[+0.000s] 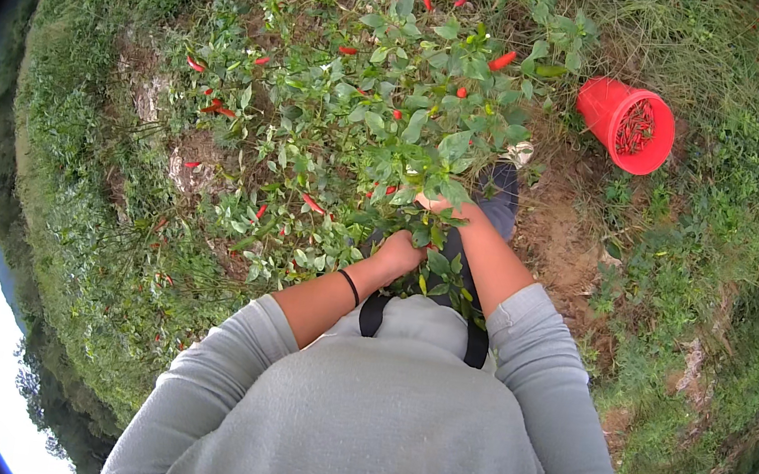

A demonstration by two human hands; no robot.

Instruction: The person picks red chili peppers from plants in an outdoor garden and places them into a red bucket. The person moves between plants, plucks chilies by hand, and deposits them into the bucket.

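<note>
Both of my hands reach into a leafy chilli plant [454,146] just in front of my body. My left hand [401,253], with a dark band on the wrist, is closed low among the leaves; whatever its fingers hold is hidden. A little farther up and to the right, my right hand [441,205] is at the stems, its fingers mostly covered by foliage. To the left of my hands hangs a red chilli [312,202]. Another ripe chilli [502,60] shows higher up, near a green chilli [550,71].
A red bucket [600,108] lies tilted on the ground at the upper right, with many red chillies [635,129] inside. Bare brown soil [560,213] runs along the right of my leg [500,195]. More chilli plants [223,111] spread left, and grass [674,36] grows behind the bucket.
</note>
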